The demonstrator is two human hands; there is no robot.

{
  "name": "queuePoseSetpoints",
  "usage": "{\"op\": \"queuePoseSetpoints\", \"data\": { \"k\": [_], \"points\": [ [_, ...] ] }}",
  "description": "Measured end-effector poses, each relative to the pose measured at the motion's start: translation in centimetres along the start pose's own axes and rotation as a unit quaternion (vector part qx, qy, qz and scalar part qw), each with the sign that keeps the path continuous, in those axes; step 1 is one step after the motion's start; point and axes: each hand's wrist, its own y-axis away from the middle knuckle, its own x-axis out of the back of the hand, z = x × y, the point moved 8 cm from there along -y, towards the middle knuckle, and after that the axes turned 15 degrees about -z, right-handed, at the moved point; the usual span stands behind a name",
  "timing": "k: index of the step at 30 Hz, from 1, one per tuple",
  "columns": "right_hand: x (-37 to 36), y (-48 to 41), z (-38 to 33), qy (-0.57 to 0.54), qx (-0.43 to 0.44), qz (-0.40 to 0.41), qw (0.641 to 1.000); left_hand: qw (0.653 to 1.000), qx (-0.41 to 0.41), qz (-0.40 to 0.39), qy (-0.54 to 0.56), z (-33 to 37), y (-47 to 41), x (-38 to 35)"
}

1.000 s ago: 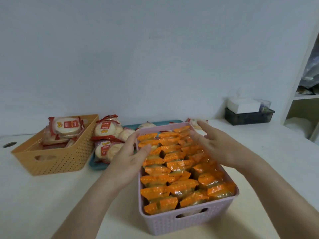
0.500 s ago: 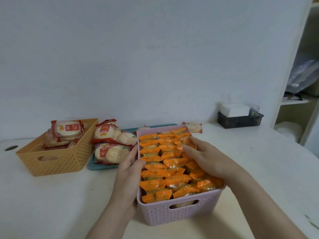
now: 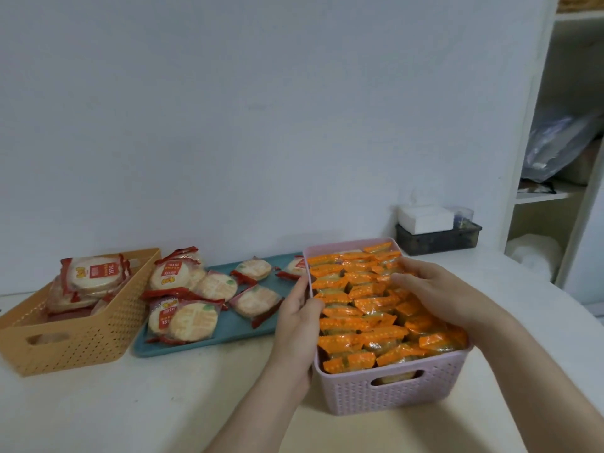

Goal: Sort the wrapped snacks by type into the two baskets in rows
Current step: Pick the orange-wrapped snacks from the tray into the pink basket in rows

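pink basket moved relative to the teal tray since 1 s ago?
Yes. The pink basket slid right. It covered the right part of the teal tray before; now more tray shows on its left, and its far corner nears the dark tissue box.

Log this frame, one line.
left hand grips pink plastic basket rim | right hand rests on orange-wrapped snacks | red-wrapped round crackers on teal tray

— Pink basket (image 3: 392, 397): any displacement?
— Yes. It stood in front of the teal tray (image 3: 228, 325); it is now at the tray's right end, and two more rice cracker packs (image 3: 253, 268) are uncovered.
— Hands?
— The left hand (image 3: 299, 318), earlier hovering open, now grips the left rim. The right hand (image 3: 438, 289) has come down onto the orange-wrapped snacks (image 3: 359, 322).
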Motion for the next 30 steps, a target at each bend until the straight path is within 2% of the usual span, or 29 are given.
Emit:
{"op": "queuePoseSetpoints", "data": {
  "k": [8,16,22,25,27,30],
  "points": [
    [6.6,-0.8,2.4,0.07,-0.07,0.012,0.995,0.999,0.007,-0.028,-0.025,-1.6,-6.5,-5.8],
    [9.4,-4.4,3.9,0.128,-0.068,-0.016,0.989,0.999,0.005,0.031,-0.041,-3.4,-10.6,-7.2],
    [11.2,-7.5,4.2,0.275,-0.131,0.056,0.951,0.996,-0.018,0.018,-0.081,-1.9,-12.6,-9.1],
    [11.4,-7.1,2.6,0.38,-0.149,0.123,0.905,0.994,-0.012,0.006,-0.104,-2.0,-12.9,-9.9],
    [10.6,-6.7,0.2,0.411,-0.102,0.158,0.892,0.991,-0.023,-0.015,-0.135,-2.1,-13.3,-9.6],
    [7.2,-6.7,-3.6,0.334,0.019,0.15,0.93,0.969,-0.033,-0.018,-0.245,-2.1,-14.3,-7.1]
  ]
}}
